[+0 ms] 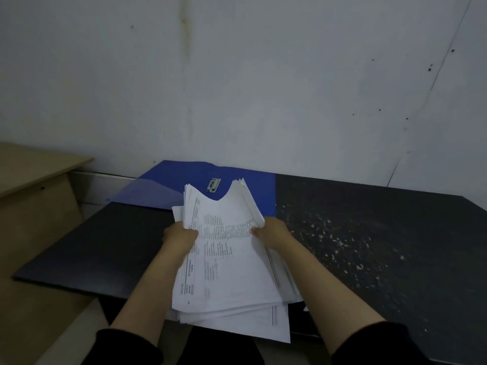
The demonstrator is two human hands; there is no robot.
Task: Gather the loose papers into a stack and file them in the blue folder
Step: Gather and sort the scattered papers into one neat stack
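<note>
A thick stack of printed white papers (229,256) is lifted off the dark table, its far edge sagging in the middle. My left hand (179,237) grips its left edge and my right hand (271,230) grips its right edge. The sheets are unevenly aligned, with corners fanning out at the near end. Behind the stack, the blue folder (168,185) lies open flat against the wall, its metal clip (213,185) showing just beyond the paper's far edge. A translucent inner pocket covers the folder's left half.
The dark table (369,246) has pale flecks scattered across its right half. A light wooden desk (34,180) stands at the left, lower and apart. A grey wall rises directly behind the folder.
</note>
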